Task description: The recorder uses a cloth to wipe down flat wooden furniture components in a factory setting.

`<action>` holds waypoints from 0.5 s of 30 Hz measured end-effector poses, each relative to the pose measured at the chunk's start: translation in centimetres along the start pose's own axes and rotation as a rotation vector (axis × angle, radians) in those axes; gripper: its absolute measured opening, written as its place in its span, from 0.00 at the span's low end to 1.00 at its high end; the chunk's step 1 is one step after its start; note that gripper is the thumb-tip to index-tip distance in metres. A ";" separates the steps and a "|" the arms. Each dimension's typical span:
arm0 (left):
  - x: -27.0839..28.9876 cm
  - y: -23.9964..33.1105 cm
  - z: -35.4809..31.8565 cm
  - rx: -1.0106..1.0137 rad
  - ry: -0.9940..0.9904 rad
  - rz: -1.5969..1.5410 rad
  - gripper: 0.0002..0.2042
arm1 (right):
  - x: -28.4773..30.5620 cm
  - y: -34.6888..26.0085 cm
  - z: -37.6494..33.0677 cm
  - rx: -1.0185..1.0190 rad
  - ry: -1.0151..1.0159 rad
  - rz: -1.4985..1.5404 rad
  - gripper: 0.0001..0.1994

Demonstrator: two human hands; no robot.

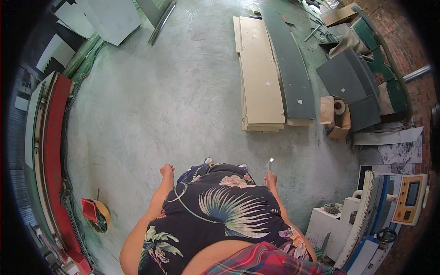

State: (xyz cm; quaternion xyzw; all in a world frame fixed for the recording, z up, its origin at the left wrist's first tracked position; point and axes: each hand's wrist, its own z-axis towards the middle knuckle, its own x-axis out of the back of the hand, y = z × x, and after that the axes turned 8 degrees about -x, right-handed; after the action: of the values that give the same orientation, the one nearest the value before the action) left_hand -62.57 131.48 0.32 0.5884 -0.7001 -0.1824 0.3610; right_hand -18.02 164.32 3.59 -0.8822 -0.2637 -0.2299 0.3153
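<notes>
We see a grey concrete floor (151, 105) catching soft, pale light, red brickwork (405, 36) along the right side, and a long red machine beam (53, 169) along the left.

Stacked beige panels (260, 75) lie on the floor (151, 105).

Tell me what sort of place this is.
Probably a fabrication workshop: stacked beige panels lie on the concrete floor, a long red machine stands at the left, and a yellow control box with a screen at the right.
</notes>
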 end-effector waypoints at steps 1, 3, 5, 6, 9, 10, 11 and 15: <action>0.1 0.0 0.4 0.009 0.012 -0.017 0.09 | -0.8 -1.4 -0.2 0.024 -0.015 -0.045 0.22; 0.7 -0.2 0.2 0.039 0.024 -0.043 0.10 | -1.6 -3.1 0.2 0.066 -0.030 -0.133 0.22; 1.2 0.1 0.0 0.054 0.032 -0.053 0.11 | -2.4 -3.8 0.5 0.067 -0.033 -0.151 0.22; 1.9 -0.2 0.0 0.071 0.022 -0.059 0.11 | -2.9 -4.3 -0.1 0.082 -0.049 -0.095 0.22; 1.7 0.6 0.2 0.090 -0.017 -0.013 0.12 | -3.1 -4.9 -0.4 0.113 -0.049 -0.059 0.21; 1.2 1.1 0.2 0.087 -0.034 0.021 0.12 | -3.0 -4.4 -0.4 0.139 -0.042 -0.093 0.20; 0.9 1.4 0.6 0.085 -0.046 0.054 0.12 | -3.0 -4.4 -0.8 0.114 -0.033 -0.071 0.20; -1.9 2.9 3.5 0.042 -0.149 0.167 0.11 | -2.4 -4.5 -3.8 0.118 0.017 0.172 0.19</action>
State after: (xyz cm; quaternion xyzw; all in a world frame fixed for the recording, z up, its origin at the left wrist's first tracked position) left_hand -67.00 133.34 -0.63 0.5202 -0.7753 -0.1803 0.3096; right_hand -23.48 163.97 6.77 -0.8794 -0.1974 -0.1938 0.3875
